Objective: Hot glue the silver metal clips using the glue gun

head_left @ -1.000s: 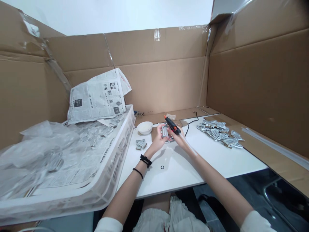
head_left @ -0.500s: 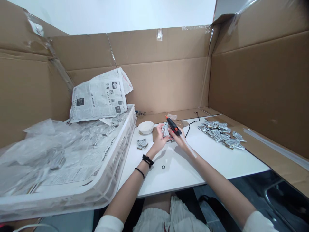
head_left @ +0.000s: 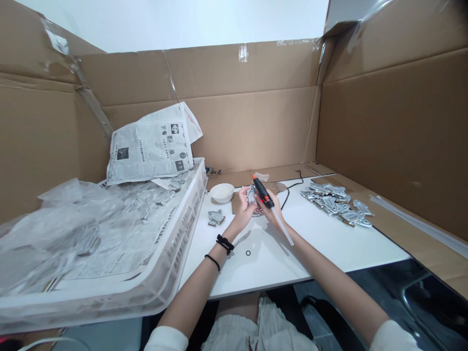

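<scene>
My left hand (head_left: 243,210) is closed on a small grey metal piece (head_left: 251,196) above the middle of the white table (head_left: 263,263). Close beside it, my right hand (head_left: 273,207) grips a black glue gun (head_left: 263,192) with an orange tip pointing up and away. A clear glue stick (head_left: 283,226) sticks out of the gun's rear end toward me. Under both hands lie more grey pieces, partly hidden, and a cardboard piece. A small group of grey pieces (head_left: 216,218) rests left of my left hand, near a white bowl (head_left: 222,193).
A large white crate (head_left: 171,253) with newspaper, plastic wrap and metal pieces fills the left. Newspaper (head_left: 153,148) leans at its back. Several metal pieces (head_left: 332,201) are heaped on the right. A small black ring (head_left: 248,253) lies in front. Cardboard walls (head_left: 248,126) surround the table.
The glue gun has tilted slightly, and its glue stick now stands out farther from my right wrist. My left hand still holds the metal piece, with its fingers slightly shifted.
</scene>
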The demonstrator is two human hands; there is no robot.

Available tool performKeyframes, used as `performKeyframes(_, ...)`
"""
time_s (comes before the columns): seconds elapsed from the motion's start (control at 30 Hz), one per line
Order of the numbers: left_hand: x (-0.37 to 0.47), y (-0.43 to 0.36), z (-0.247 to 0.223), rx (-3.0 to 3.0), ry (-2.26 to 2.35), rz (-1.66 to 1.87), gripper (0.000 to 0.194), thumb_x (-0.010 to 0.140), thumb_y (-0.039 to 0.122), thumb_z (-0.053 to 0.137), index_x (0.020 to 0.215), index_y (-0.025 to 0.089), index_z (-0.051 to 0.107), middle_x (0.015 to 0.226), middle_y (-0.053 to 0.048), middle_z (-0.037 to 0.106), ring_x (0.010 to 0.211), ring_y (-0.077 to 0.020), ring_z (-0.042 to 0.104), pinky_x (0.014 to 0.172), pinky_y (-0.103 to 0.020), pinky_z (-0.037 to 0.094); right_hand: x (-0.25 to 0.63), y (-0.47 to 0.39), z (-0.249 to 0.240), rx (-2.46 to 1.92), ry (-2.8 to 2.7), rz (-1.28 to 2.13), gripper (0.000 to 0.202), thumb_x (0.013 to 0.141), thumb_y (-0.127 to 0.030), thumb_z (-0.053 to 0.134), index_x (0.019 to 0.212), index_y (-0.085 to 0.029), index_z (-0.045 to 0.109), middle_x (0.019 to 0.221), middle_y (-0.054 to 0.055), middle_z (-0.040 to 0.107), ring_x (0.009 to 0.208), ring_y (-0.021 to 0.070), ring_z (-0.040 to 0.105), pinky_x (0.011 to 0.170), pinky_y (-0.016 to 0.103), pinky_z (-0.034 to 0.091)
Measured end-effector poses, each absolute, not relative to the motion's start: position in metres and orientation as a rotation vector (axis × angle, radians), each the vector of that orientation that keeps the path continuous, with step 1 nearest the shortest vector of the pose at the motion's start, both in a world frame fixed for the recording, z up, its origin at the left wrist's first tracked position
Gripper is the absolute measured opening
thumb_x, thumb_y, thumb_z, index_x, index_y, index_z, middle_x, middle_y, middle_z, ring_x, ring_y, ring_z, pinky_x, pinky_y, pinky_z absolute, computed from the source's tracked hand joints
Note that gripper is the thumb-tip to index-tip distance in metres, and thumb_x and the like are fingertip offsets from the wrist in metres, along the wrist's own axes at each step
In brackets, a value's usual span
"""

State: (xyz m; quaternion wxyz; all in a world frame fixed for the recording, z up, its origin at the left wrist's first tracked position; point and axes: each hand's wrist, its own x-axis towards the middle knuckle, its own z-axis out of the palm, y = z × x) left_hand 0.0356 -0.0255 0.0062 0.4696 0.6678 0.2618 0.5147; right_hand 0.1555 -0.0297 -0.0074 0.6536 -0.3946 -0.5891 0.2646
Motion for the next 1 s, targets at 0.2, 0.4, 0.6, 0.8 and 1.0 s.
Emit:
performKeyframes(0.2,0.035,-0.027,0.007,1.682,0.683,1.281,0.041,0.086,0.014,0.044,0.121,0.025,0.026,0.134,-0.012,0.031,0.095,-0.0142,0.053,0.060,-0.024,0.056,0.154,-0.027,-0.013,-0.927,-1.321,0.553,0.032,0.079,-0.050,0.059,0.082,-0.019,0.050,0.072,0.001,0.048,0.061,0.0139,0.046,0.054,0.026,0.040)
performKeyframes(0.4,0.029,-0.020,0.008,1.669,0.763,1.176,0.046,0.086,0.013,0.040,0.126,0.025,0.022,0.131,-0.014,0.037,0.080,-0.0108,0.059,0.059,-0.026,0.055,0.155,-0.031,-0.006,-0.946,-1.294,0.587,0.034,0.077,-0.049,0.061,0.084,-0.019,0.047,0.067,-0.002,0.048,0.058,0.0126,0.045,0.056,0.026,0.039)
performKeyframes(0.6,-0.017,-0.003,0.029,1.917,1.770,1.175,0.038,0.083,0.011,0.038,0.120,0.019,0.040,0.101,-0.010,0.061,0.082,-0.0205,0.063,0.075,-0.034,0.049,0.175,-0.015,-0.012,-1.129,-1.313,0.455,0.032,0.080,-0.046,0.054,0.084,-0.015,0.056,0.077,0.006,0.060,0.071,0.0182,0.055,0.068,0.029,0.042)
performKeyframes(0.8,-0.049,-0.008,0.049,1.889,2.233,0.761,0.035,0.082,0.016,0.040,0.116,0.015,0.048,0.098,-0.017,0.066,0.098,-0.0304,0.063,0.081,-0.039,0.043,0.182,-0.008,-0.022,-1.497,-1.796,0.260,0.019,0.073,-0.031,0.064,0.078,-0.013,0.058,0.090,0.013,0.063,0.084,0.0234,0.054,0.079,0.032,0.040)
performKeyframes(1.0,-0.052,-0.007,0.048,1.860,2.206,0.372,0.047,0.077,0.015,0.047,0.122,0.001,0.045,0.108,-0.030,0.062,0.105,-0.0374,0.060,0.081,-0.041,0.041,0.170,-0.022,-0.015,-1.513,-2.171,0.152,0.025,0.076,-0.032,0.068,0.091,-0.014,0.061,0.104,0.011,0.062,0.100,0.0243,0.050,0.082,0.028,0.036)
